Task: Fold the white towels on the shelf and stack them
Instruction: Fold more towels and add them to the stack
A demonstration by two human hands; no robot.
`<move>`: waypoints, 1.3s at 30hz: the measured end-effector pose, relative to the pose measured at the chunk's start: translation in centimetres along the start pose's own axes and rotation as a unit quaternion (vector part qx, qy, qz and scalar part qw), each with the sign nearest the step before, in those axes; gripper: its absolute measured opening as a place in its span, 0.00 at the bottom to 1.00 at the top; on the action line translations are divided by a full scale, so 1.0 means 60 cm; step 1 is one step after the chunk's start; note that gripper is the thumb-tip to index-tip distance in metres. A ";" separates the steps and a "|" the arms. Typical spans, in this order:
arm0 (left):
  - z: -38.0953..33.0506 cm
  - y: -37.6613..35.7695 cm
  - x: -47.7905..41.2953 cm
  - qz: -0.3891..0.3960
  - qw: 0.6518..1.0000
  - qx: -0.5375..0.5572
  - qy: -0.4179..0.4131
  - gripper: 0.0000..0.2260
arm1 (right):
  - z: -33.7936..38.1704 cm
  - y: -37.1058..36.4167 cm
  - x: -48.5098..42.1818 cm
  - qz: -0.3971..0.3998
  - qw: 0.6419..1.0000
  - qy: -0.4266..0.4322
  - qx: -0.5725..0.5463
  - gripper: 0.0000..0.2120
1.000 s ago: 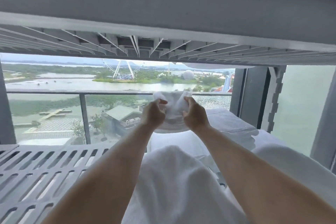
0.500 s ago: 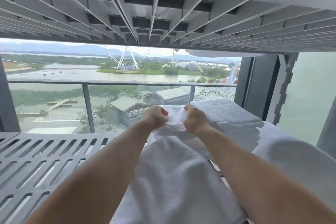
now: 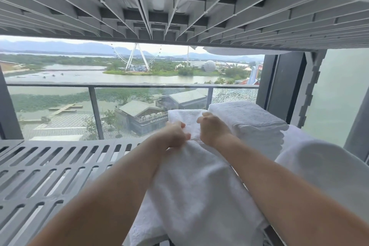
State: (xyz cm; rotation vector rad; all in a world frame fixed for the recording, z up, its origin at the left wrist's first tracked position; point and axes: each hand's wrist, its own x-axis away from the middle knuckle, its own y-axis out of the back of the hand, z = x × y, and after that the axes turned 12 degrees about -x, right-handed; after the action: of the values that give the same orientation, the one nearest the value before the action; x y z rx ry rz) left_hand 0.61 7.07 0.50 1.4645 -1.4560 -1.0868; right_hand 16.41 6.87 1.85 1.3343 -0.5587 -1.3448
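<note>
Grey slotted plastic shelf (image 3: 50, 170) is seen stretching left of the stack of folded white towels (image 3: 249, 124). Just left of that stack, a long white terry towel (image 3: 195, 189) is laid on the shelf. It is gripped by the curled fingers of the left hand (image 3: 175, 136) and the right hand (image 3: 213, 128). Right of the stack, a loose white towel (image 3: 323, 168) is heaped.

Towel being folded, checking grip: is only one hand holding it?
No, the left hand and right hand both pinch the white towel.
</note>
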 end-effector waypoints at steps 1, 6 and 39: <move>0.002 -0.001 -0.001 -0.003 1.000 0.004 -0.003 0.24 | 0.000 -0.004 -0.004 -0.016 0.999 0.038 0.008 0.17; 0.018 0.015 0.001 -0.054 0.998 0.008 -0.017 0.15 | -0.009 -0.021 -0.027 -0.002 0.998 0.065 -0.009 0.18; 0.031 0.021 0.054 -0.003 0.999 0.050 -0.019 0.22 | -0.029 -0.004 0.024 0.112 0.979 -0.032 -0.168 0.19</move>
State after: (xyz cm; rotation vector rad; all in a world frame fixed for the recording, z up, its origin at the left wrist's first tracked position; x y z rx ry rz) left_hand -1.64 3.83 0.93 1.5261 -1.5533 -1.0640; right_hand 18.24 6.26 0.67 0.9266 -0.4840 -1.2351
